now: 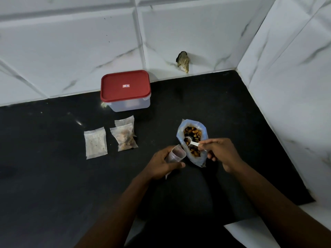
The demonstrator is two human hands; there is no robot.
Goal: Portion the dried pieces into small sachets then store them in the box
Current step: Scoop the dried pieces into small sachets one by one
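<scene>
An open blue-white bag (201,155) of brown dried pieces lies on the black counter. My right hand (221,153) pinches a small white spoon (192,143) loaded with pieces over the bag's mouth. My left hand (163,163) grips a small translucent sachet (175,154) held open, tilted toward the bag, just left of it. Two filled sachets (125,138) overlap on the counter, and a flat stack of sachets (95,143) lies further left. A clear box with a shut red lid (125,85) stands behind them against the wall.
White marble-look tiled walls (286,86) close the counter at the back and on the right. A dark stained hole (183,62) marks the back wall near the corner. The black counter (53,176) stretches left and toward me.
</scene>
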